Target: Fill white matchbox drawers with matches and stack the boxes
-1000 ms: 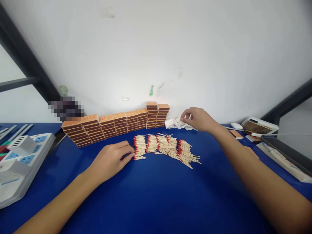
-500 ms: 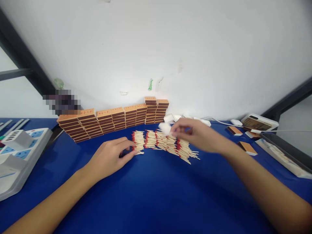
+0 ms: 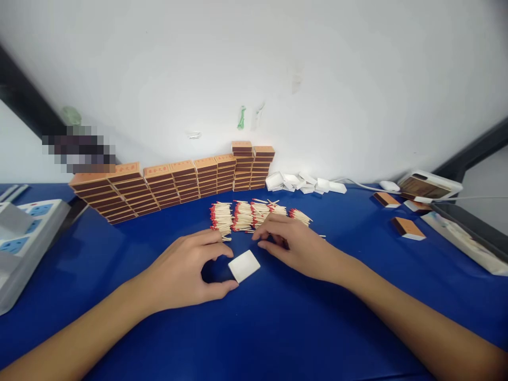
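Note:
A white matchbox tray (image 3: 244,265) lies on the blue tabletop between my hands. My left hand (image 3: 190,272) is open beside it, thumb and forefinger spread around its left end, the thumb close to the near corner. My right hand (image 3: 296,243) hovers just beyond the tray's right side, in front of the matches. Its fingers are curved with a small gap to the thumb, and nothing shows in them. Red-tipped matches (image 3: 243,216) lie in several loose bunches behind both hands; the right hand hides part of them.
Stacked matchboxes (image 3: 166,185) line the wall at the back left. More white trays (image 3: 305,182) are heaped behind the matches. Loose matchboxes (image 3: 408,228) lie at the right near a phone-like object (image 3: 431,185) and a cable. A power strip (image 3: 43,233) is at the left.
My right hand has brought the white tray down toward me and let go of it on the table. My left hand has moved nearer, away from the matches, and spread its fingers by the tray.

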`<state>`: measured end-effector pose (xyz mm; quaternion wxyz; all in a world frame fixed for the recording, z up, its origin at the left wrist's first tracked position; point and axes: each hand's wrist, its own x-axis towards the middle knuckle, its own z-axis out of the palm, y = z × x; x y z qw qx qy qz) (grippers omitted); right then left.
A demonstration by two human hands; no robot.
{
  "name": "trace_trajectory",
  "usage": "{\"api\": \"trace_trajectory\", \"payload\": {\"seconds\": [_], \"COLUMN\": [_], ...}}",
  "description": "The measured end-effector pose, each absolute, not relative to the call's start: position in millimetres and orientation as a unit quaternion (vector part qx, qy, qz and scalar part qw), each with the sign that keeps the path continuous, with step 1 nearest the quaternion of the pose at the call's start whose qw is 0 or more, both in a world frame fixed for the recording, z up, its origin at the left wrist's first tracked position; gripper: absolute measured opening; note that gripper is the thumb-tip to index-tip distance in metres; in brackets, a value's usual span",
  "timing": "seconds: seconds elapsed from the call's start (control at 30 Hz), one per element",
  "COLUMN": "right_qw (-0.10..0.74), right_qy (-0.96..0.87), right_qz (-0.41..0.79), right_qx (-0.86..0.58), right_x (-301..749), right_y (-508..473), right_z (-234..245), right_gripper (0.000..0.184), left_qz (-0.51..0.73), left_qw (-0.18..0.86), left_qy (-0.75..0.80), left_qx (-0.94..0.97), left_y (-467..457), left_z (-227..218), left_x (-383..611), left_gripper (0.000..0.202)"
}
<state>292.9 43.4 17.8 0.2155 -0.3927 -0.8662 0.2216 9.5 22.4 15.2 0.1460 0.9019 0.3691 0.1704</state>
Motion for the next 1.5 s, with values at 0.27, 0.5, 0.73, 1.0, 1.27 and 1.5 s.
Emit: {"api": "trace_trajectory", "payload": {"seconds": [0.27, 0.5, 0.73, 1.0, 1.27, 1.5], "right_qw": [0.18, 0.169, 0.14, 0.137, 0.137, 0.114], "right_qy": [-0.869, -0.869, -0.879, -0.875, -0.882, -0.886], "right_qz": [0.083, 0.054, 0.037, 0.027, 0.001, 0.001], "right_qx": [-0.453, -0.463, -0.455, -0.464, -0.452, -0.45], "right_x": [286.2, 281.9, 273.6, 261.7, 263.6, 266.7], "right_y": [53.8, 53.7, 55.8, 57.4, 58.0, 53.6], "right_z": [4.6, 5.1, 4.6, 5.7, 3.0, 5.0], "right_gripper": [0.009, 0.006, 0.01, 0.011, 0.014, 0.014], "left_qz": [0.206, 0.204, 0.206, 0.199, 0.187, 0.188], "left_qw": [0.147, 0.132, 0.12, 0.1, 0.09, 0.082], "left_qy": [0.395, 0.381, 0.373, 0.368, 0.379, 0.397], "left_qx": [0.883, 0.892, 0.897, 0.903, 0.902, 0.895], "left_y": [19.6, 16.6, 16.5, 16.7, 17.2, 18.1], "left_z": [14.6, 12.6, 13.1, 12.1, 12.4, 12.0], "left_x": [17.9, 20.8, 17.3, 14.8, 11.4, 9.6], "left_gripper": [0.045, 0.026, 0.023, 0.026, 0.027, 0.027]}}
